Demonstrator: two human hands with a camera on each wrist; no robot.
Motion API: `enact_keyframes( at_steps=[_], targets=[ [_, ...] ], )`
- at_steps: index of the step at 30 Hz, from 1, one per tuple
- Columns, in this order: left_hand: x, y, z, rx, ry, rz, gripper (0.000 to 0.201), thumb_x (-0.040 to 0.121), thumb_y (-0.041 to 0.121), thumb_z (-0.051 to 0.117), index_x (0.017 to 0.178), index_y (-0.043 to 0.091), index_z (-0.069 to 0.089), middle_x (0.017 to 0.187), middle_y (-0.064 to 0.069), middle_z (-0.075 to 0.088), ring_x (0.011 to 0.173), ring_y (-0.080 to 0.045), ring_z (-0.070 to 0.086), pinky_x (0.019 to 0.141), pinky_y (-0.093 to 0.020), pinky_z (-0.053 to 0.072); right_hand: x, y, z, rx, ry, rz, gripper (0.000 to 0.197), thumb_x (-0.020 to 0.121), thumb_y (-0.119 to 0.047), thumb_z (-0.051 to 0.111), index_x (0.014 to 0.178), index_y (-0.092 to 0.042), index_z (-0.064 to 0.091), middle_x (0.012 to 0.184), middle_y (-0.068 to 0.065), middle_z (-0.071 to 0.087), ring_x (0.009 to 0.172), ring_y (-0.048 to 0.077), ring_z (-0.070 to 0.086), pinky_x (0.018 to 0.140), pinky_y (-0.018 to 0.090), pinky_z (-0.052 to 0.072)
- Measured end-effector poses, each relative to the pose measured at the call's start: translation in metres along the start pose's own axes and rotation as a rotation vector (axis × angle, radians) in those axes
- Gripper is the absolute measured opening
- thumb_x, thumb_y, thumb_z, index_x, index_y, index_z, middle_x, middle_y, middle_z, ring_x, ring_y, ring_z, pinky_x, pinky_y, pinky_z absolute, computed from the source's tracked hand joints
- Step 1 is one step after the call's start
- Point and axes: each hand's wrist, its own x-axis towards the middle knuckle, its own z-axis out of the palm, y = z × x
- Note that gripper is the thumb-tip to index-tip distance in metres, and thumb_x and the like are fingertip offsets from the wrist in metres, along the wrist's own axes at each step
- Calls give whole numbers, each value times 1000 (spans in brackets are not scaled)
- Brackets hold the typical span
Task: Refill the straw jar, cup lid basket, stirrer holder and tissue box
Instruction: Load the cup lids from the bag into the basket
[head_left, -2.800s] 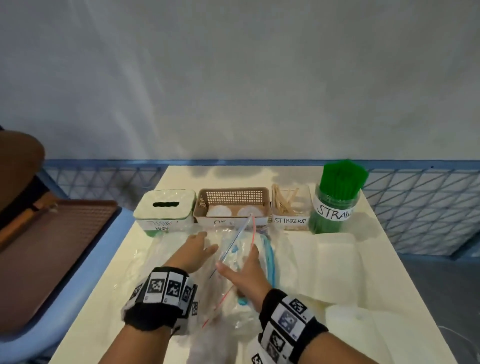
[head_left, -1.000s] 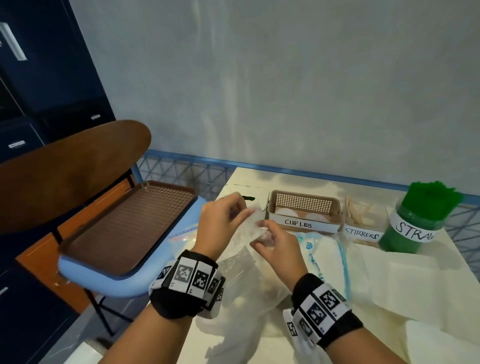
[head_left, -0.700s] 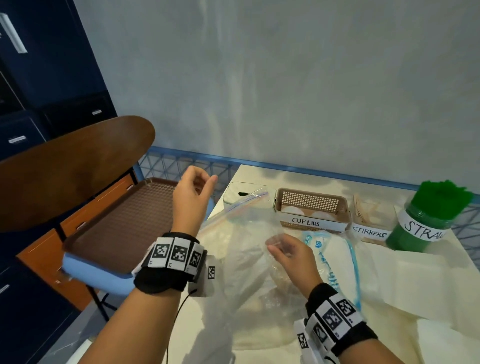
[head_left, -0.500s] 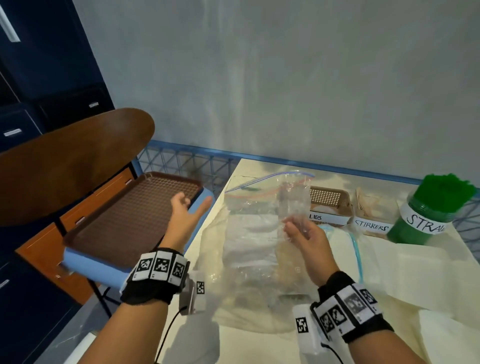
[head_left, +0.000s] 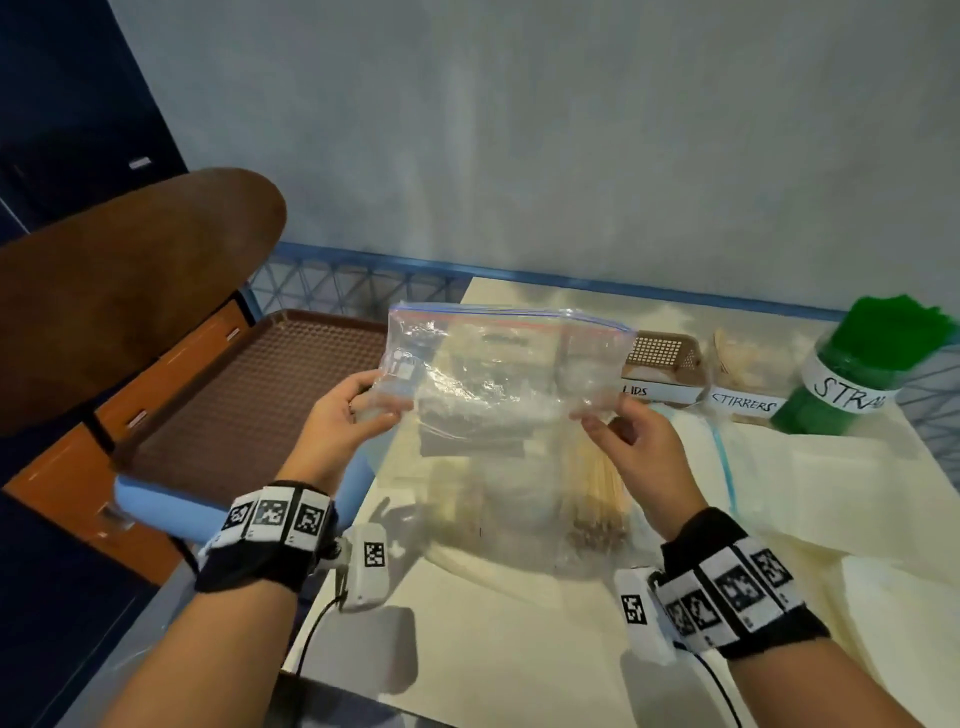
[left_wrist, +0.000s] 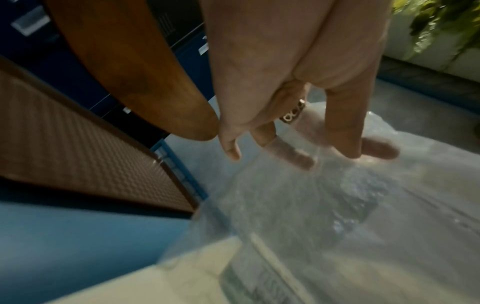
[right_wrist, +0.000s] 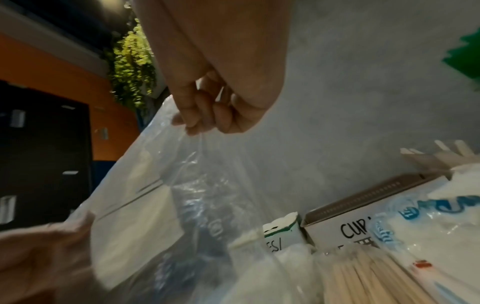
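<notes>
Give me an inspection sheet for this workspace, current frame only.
Surface: cream table, paper sheets at right.
Job's things: straw jar full of green straws; stirrer holder; cup lid basket; tissue box.
Clutter: stirrer bundle in plastic.
Hands: left hand and right hand hold a clear zip bag up by its sides.
Cables: wristband cable.
Surroundings: brown tray, chair back, grey wall.

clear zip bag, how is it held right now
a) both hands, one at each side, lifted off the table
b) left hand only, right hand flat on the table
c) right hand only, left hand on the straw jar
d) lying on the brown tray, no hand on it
a: the left hand and the right hand each pinch a side of the clear zip bag, which hangs lifted above the table.
</notes>
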Motion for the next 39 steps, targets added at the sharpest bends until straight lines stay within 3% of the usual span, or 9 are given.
enact_keyframes(
  at_steps=[6, 12, 14, 20, 23, 27, 31, 34, 39],
  targets=[
    [-36, -33, -36, 324, -139, -47, 35, 58, 41, 74, 88, 26, 65, 82, 6, 69, 80, -5, 61, 76, -21, 47, -56, 21, 24, -191, -232, -48, 40, 80, -3, 70, 62, -30, 48, 75, -9, 65, 74, 0, 61, 71, 7, 46],
    [-89, -96, -44, 430, -408, -305, 31, 69, 19, 78, 94, 34, 66, 88, 23, 71, 83, 3, 64, 73, -13, 48, -108, 67, 35, -404, -475, 246, 28, 92, -29, 57, 75, -7, 61, 67, -4, 63, 66, 6, 59, 62, 8, 39],
    [-102, -104, -43, 538, -443, -330, 35, 61, 34, 79, 91, 31, 62, 85, 20, 70, 80, 3, 62, 73, -16, 47, -115, 72, 37, -420, -505, 309, 30, 95, -30, 51, 76, -10, 62, 61, -9, 61, 64, 4, 59, 61, 8, 39],
    [-112, -124, -32, 380, -52, -400, 56, 65, 66, 61, 53, 22, 30, 61, 4, 33, 59, -9, 33, 59, -27, 23, -116, 79, 51, -419, -468, 453, 41, 100, -31, 38, 65, -21, 58, 56, 0, 67, 47, 5, 53, 58, 16, 44],
    [-113, -131, -24, 454, 95, -337, 54, 78, 36, 71, 50, 22, 27, 51, 9, 30, 51, -6, 28, 56, -27, 26, -116, 88, 52, -499, -452, 524, 49, 100, -29, 38, 55, -18, 52, 47, 0, 57, 45, 7, 49, 56, 15, 39],
    [-113, -122, -11, 790, 196, -224, 23, 79, 8, 70, 77, 14, 47, 85, -1, 51, 79, -16, 49, 75, -29, 39, -123, 99, 52, -545, -333, 601, 12, 92, -23, 56, 89, -14, 49, 81, 0, 57, 79, 18, 56, 63, 17, 38],
    [-121, -114, 6, 1303, 142, 126, 36, 88, 35, 50, 118, 16, 51, 132, -8, 48, 123, -23, 41, 105, -52, 24, -128, 75, 63, -662, 53, 70, 51, 82, -21, 67, 125, -13, 41, 124, 9, 42, 113, 24, 44, 97, 37, 41],
    [-129, -119, 23, 1442, -95, 139, 57, 98, 48, 10, 145, 21, 28, 150, -7, 31, 140, -27, 23, 109, -54, 7, -130, 61, 92, -950, -200, -174, 64, 81, -49, 46, 139, -24, 35, 143, 6, 34, 132, 24, 29, 111, 44, 24],
    [-125, -149, 41, 1475, -283, -20, 62, 96, 54, 2, 150, 23, 3, 156, -9, 10, 146, -29, -3, 106, -59, 10, -124, 110, 135, -1181, -605, -102, 88, 77, -63, 34, 149, -18, 16, 158, 9, 2, 144, 32, 6, 109, 53, 2]
  ],
)
